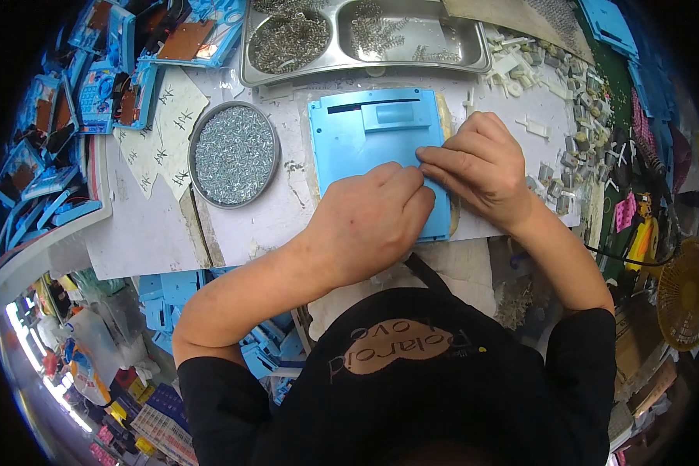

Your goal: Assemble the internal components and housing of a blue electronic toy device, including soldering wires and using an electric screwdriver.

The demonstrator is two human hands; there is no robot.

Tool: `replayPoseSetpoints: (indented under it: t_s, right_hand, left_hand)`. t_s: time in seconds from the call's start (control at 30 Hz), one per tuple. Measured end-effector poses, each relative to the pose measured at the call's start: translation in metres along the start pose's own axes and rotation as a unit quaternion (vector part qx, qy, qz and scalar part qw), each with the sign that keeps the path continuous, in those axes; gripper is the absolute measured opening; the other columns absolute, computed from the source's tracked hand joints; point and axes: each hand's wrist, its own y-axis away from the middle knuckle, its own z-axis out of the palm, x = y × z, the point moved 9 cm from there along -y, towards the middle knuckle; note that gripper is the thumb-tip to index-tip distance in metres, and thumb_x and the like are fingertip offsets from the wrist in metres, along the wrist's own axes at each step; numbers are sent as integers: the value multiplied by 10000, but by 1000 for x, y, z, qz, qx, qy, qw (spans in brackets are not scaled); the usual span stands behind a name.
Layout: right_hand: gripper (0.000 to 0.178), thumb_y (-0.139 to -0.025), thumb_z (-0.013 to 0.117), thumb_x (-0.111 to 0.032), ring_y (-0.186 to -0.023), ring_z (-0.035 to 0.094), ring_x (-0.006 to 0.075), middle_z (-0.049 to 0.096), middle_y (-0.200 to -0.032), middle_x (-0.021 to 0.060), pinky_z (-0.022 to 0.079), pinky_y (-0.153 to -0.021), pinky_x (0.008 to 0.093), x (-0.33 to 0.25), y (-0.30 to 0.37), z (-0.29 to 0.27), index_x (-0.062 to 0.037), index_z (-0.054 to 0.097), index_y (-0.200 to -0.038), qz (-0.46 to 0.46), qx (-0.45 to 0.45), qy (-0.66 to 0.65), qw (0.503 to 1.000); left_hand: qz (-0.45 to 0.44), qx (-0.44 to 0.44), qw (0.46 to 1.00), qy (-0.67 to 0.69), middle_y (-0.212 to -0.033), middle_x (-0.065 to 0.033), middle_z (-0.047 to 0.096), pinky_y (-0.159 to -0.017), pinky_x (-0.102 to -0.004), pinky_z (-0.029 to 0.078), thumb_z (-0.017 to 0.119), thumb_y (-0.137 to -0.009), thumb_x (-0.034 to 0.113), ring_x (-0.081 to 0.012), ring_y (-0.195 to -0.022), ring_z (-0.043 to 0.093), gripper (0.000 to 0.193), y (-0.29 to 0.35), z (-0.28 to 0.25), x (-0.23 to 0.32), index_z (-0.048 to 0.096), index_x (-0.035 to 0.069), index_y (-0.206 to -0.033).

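A flat light-blue plastic panel (338, 151) lies on a pale pad in front of me. Near its far edge it has a dark slot and a raised rectangular piece (396, 116). My left hand (371, 221) rests over the panel's near half with its fingers curled closed, and whatever they hold is hidden beneath. At the panel's right side, my right hand (483, 167) has thumb and forefinger pinched together by the edge. Anything in that pinch is too small to make out. The fingertips of both hands are close together.
A round dish of small screws (234, 155) stands left of the panel. Behind is a divided metal tray (342, 74) holding small springs. White plastic pieces (512, 70) and small metal blocks (571, 167) lie scattered at right. Blue casings (97, 97) are piled at far left.
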Motion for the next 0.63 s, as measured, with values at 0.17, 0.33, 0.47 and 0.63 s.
replayPoseSetpoints:
  t_s: [0.17, 0.33, 0.47, 0.63]
  right_hand:
    - [244, -764, 842, -127, -706, 565, 239, 626, -755, 36, 444, -651, 363, 2, -2, 0, -81, 765, -991, 17, -34, -18, 999]
    - [280, -866, 775, -37, -814, 628, 241, 722, -947, 50, 516, -791, 369, 44, -38, -64, -38, 747, -1144, 70, 101, 7, 992]
    - [481, -999, 614, -312, -1134, 626, 281, 674, -1234, 162, 487, -1006, 428, 66, -136, -62, 32, 593, -1335, 173, 193, -117, 959]
    - [600, -880, 798, -369, -884, 681, 195, 709, -1065, 137, 563, -850, 331, 84, -226, -40, 55, 612, -1261, 58, -2, -306, 950]
  left_hand:
    - [48, -39, 997, -54, -902, -60, 602, -573, -326, 519, 688, -775, 79, -209, -792, 634, 196, -2, 1, 12, 652, 37, -963]
    - [102, -59, 991, -62, -928, -64, 604, -562, -309, 510, 646, -744, 75, -197, -783, 623, 255, 4, 3, 21, 671, 25, -994]
    - [23, 24, 999, 13, -903, -74, 649, -578, -308, 509, 725, -763, 26, -222, -750, 646, 216, 4, -24, 3, 697, 20, -977]
    - [-100, 143, 978, 116, -836, -96, 690, -604, -315, 513, 798, -795, -18, -243, -705, 668, 173, 15, -51, -29, 725, 20, -946]
